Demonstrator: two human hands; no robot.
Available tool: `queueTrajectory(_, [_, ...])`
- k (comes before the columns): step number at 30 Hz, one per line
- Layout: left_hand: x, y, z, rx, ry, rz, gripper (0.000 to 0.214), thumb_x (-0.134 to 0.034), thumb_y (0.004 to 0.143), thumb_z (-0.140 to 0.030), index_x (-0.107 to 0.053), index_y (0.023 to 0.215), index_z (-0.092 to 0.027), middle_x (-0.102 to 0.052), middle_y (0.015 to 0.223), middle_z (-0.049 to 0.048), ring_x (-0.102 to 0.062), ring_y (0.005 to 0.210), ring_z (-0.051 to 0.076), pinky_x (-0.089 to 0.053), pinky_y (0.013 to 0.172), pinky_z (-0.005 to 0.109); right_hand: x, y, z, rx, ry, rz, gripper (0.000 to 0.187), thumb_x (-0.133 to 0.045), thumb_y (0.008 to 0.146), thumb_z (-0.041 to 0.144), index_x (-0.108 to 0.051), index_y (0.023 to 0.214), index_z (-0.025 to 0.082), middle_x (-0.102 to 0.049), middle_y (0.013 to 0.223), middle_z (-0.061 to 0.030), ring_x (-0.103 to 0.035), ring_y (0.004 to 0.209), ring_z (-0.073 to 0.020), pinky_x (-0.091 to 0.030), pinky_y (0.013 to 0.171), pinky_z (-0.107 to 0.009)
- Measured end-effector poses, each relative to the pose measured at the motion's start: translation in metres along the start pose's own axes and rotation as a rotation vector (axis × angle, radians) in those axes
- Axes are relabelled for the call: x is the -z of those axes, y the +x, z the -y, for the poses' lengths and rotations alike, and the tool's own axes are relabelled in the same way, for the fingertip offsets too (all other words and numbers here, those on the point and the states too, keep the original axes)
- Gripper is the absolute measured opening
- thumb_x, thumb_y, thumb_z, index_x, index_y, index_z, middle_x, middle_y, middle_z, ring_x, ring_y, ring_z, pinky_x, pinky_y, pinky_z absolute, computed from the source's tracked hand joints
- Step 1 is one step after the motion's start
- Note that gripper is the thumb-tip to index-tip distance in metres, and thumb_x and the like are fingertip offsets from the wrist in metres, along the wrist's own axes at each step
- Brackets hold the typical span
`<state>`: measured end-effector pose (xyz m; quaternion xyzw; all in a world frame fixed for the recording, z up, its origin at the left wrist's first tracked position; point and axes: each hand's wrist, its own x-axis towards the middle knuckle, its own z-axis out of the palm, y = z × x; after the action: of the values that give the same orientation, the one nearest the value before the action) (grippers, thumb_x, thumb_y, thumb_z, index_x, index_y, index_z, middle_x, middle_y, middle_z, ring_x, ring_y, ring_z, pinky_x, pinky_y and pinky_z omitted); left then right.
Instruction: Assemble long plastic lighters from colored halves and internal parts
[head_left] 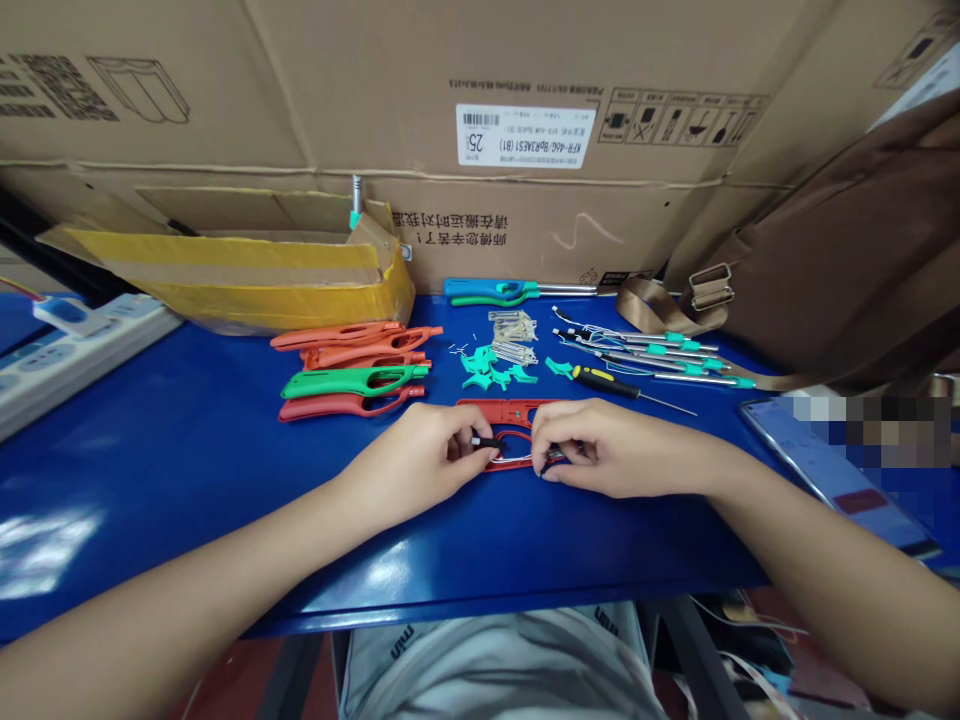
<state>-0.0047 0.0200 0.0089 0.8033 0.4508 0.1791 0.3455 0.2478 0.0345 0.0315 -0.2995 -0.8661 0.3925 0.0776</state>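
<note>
Plainly, one red handle half (495, 411) lies just beyond the fingers and a second half (517, 465) between the left hand (431, 445) and the right hand (615, 445): two in all. Farther past the fingers sit one blue lighter (480, 289), one screwdriver (600, 382) and at least four metal tubes (690, 378). Left thumb and fingers pinch one black component (491, 443); the right fingers curl downward, what they grip I cannot tell.

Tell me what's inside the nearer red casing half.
White wire runs along the casing half; the left hand holds a black piece at its left part. The right hand covers the right end, hiding what lies there.
</note>
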Motion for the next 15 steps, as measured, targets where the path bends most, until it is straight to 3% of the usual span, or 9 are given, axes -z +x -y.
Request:
queueTrajectory(7, [-0.0009,0.0015,0.0002,0.052,-0.171,-0.013,0.023,-0.066,0.089,-0.039,-0.067,0.084,-0.017,-0.066,0.072,-0.0003,-0.055,0.059,0.011,-0.040,0.053,0.022,0.0004,-0.0008,-0.0040,0.021,-0.016,0.010,0.015,-0.060,0.092,0.009,-0.070,0.098,0.018,-0.062,0.099,-0.0017,-0.056,0.076,-0.0100,-0.046,0.067,-0.023])
queueTrajectory(15, [-0.0010,0.0014,0.0000,0.082,-0.230,0.005,0.026,-0.069,0.087,-0.041,-0.070,0.082,-0.016,-0.069,0.073,0.0014,-0.055,0.061,0.012,-0.041,0.054,0.022,-0.0004,-0.0011,-0.0027,0.023,0.002,-0.019,0.013,-0.060,0.091,0.010,-0.069,0.098,0.017,-0.061,0.100,-0.0016,-0.052,0.068,-0.0072,-0.045,0.063,-0.021])
